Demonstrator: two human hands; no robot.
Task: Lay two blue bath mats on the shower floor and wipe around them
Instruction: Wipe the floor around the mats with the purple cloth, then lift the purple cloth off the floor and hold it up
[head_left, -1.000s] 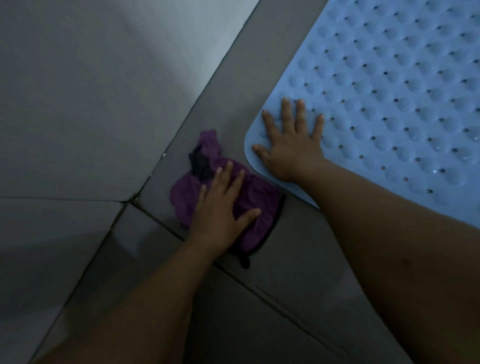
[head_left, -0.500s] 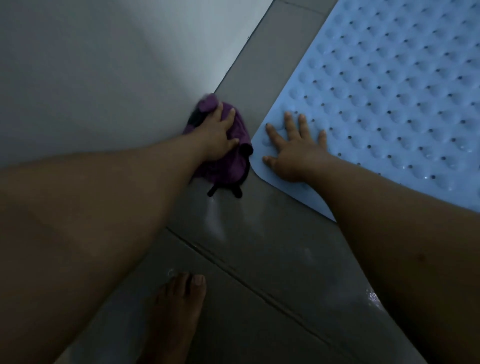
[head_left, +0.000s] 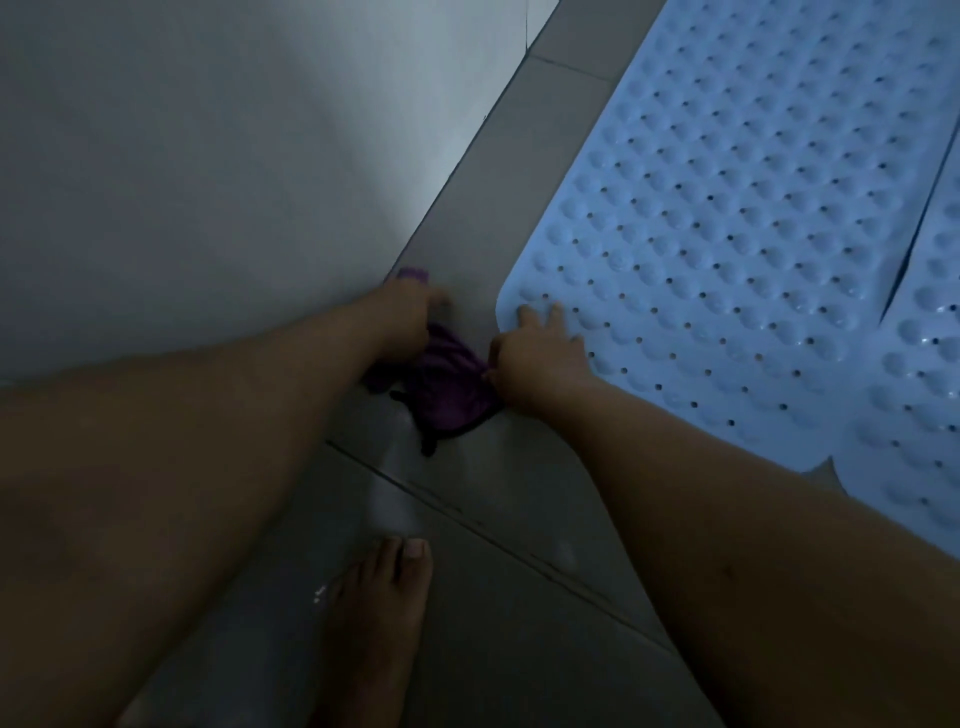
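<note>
While dim, left hand (head_left: 402, 317) apparently on purple cloth (head_left: 447, 384), beside mat (head_left: 727, 234).

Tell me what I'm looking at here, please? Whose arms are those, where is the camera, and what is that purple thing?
The camera sits on a person's head and looks down, so you see their own two arms reaching forward, with no robot anywhere. They are bending over a grey tiled shower floor next to a pale wall. The left hand is on a purple cloth in the strip of floor between the wall and the mat; its fingers are too dim and blurred to show how they hold it. The right hand rests on the corner of a blue bath mat, fingers laid on it. That mat is bumpy with little holes. A second blue mat lies beside it on the right. At the bottom you can see the person's bare foot.
</note>
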